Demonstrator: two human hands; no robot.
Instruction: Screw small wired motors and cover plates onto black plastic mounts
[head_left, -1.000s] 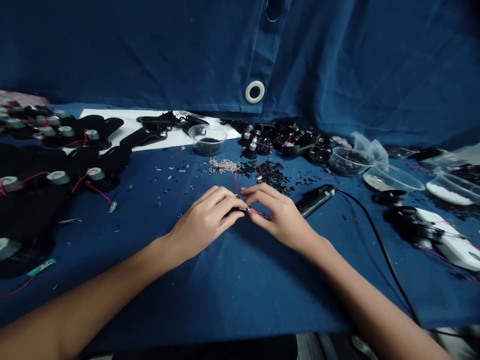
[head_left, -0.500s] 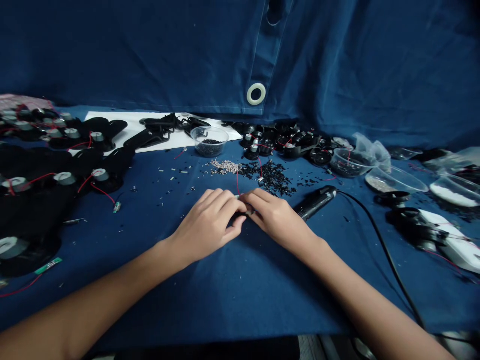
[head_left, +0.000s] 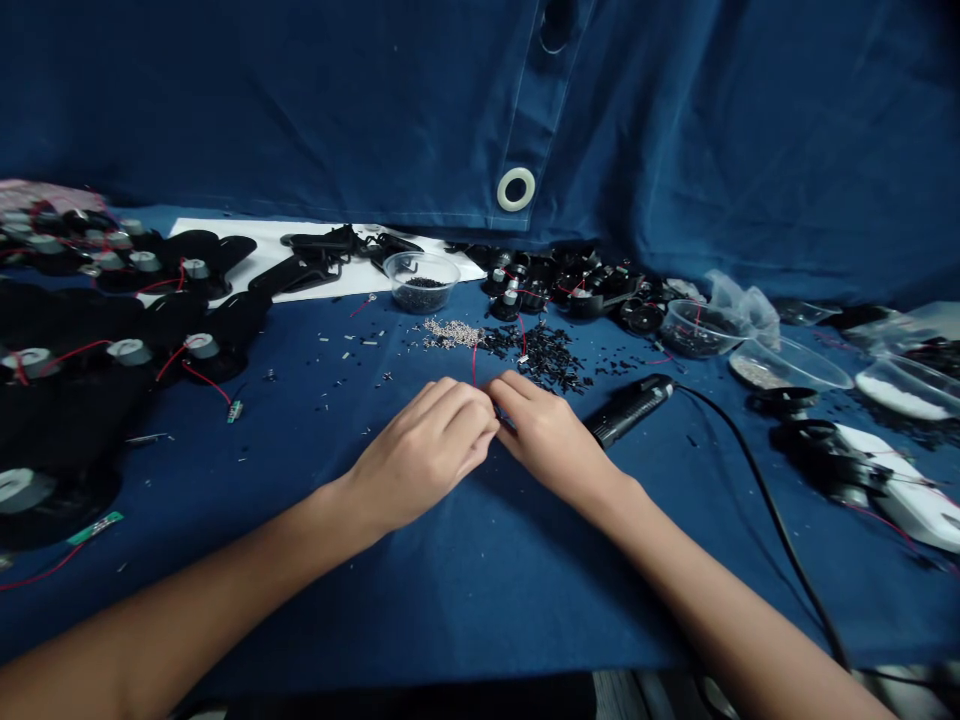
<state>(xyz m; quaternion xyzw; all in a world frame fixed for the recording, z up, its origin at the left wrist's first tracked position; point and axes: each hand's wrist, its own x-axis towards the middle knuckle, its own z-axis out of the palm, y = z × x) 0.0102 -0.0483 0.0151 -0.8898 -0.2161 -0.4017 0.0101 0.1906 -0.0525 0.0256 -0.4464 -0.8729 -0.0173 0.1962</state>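
Black moulded pieces [head_left: 236,318] carrying grey cylinders [head_left: 127,351] on red wires sit far left of a black plastic heap [head_left: 544,355], spaced out, it seems, so that each stays separate. Just left of the heap lie a silver pile of tiny parts [head_left: 450,333] and, behind it, a clear bowl [head_left: 424,282], apparently keeping like with like. Below the heap, the left hand [head_left: 424,455] and right hand [head_left: 547,435] come together, fingertips closed on a small wired part [head_left: 501,420], mostly hidden, its red wire [head_left: 474,365] rising toward the heap; the tight, low pinch seems to steady something tiny. Right of the heap, a black corded tool [head_left: 630,408] lies within easy reach of the right hand, and further right stand more clear bowls [head_left: 697,328]
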